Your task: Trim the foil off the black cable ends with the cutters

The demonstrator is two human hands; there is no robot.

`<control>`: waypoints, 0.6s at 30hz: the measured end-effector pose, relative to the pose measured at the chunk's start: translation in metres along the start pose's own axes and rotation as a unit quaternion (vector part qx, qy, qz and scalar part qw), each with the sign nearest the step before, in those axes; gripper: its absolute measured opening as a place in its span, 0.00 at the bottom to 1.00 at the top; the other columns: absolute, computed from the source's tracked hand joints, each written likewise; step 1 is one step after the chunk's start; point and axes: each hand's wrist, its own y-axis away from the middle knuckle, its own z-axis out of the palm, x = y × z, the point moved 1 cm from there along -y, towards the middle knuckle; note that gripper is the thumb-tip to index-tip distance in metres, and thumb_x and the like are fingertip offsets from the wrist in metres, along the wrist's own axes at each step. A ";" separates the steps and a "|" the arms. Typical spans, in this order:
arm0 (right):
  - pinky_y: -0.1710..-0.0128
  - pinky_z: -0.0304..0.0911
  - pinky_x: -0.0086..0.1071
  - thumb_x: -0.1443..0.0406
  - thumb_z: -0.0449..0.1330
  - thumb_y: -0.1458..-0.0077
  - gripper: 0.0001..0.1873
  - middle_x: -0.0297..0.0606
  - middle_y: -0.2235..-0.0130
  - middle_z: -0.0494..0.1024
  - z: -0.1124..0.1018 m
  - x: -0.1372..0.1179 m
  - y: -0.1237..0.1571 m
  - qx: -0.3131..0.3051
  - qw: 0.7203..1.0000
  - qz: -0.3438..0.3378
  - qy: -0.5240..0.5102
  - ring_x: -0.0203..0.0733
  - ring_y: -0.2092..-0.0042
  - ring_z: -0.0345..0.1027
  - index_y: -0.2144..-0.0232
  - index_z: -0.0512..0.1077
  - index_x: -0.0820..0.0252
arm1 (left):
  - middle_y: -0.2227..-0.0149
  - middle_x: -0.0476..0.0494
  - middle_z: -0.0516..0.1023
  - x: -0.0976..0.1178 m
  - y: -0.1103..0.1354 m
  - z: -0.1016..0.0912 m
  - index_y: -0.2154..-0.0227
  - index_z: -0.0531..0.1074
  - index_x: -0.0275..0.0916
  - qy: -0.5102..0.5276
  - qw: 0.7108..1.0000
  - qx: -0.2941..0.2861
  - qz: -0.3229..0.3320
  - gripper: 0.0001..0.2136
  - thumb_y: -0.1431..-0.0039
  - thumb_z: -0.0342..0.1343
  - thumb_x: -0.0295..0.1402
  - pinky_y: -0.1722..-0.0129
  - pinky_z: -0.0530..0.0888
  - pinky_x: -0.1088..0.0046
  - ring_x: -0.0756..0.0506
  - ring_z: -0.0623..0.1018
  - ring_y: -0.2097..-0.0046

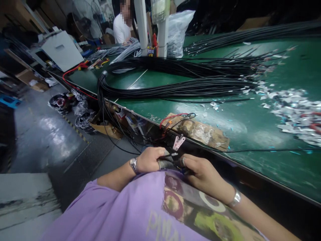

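Close to my body, my left hand is closed around a thin black cable, its fingertips wrapped in dark grey covers. A short whitish cable end sticks out beyond its thumb. Facing it, my right hand is closed in a pinch, with dark material between its fingers that I cannot make out. The fingertips of both hands nearly meet. Just above them, a pink clothes-peg-like clip is at the table edge. A worn, tape-wrapped wooden block lies on the table, with red and black wires across it.
Bundles of black cables stretch over the green table, some hanging off its left edge. Silvery foil scraps are heaped at right. A white box-shaped machine and a person in white are behind. Cable coils sit on the floor.
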 end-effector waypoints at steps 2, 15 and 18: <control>0.76 0.54 0.27 0.76 0.47 0.64 0.10 0.32 0.77 0.64 0.001 0.003 0.001 0.015 0.999 0.019 -0.033 0.36 0.75 0.59 0.79 0.57 0.56 | 0.69 0.43 0.73 0.001 0.003 0.003 0.71 0.73 0.37 -0.101 0.994 0.031 0.031 0.07 0.45 0.55 0.36 0.62 0.66 0.75 0.49 0.71 0.66; 0.83 0.49 0.25 0.59 0.59 0.57 0.09 0.28 0.81 0.62 0.020 0.019 -0.011 -0.118 0.856 0.247 -0.440 0.31 0.80 0.51 0.78 0.66 0.59 | 0.75 0.47 0.71 -0.029 -0.017 0.006 0.75 0.72 0.30 0.212 0.963 -0.156 -0.055 0.22 0.56 0.64 0.49 0.67 0.68 0.76 0.52 0.67 0.71; 0.85 0.42 0.23 0.63 0.58 0.62 0.06 0.25 0.85 0.57 0.028 0.021 -0.013 -0.074 0.829 0.313 -0.458 0.28 0.82 0.45 0.81 0.65 0.59 | 0.76 0.48 0.70 -0.027 -0.020 0.001 0.75 0.73 0.30 0.187 0.966 -0.167 -0.064 0.21 0.57 0.65 0.47 0.69 0.67 0.77 0.52 0.67 0.73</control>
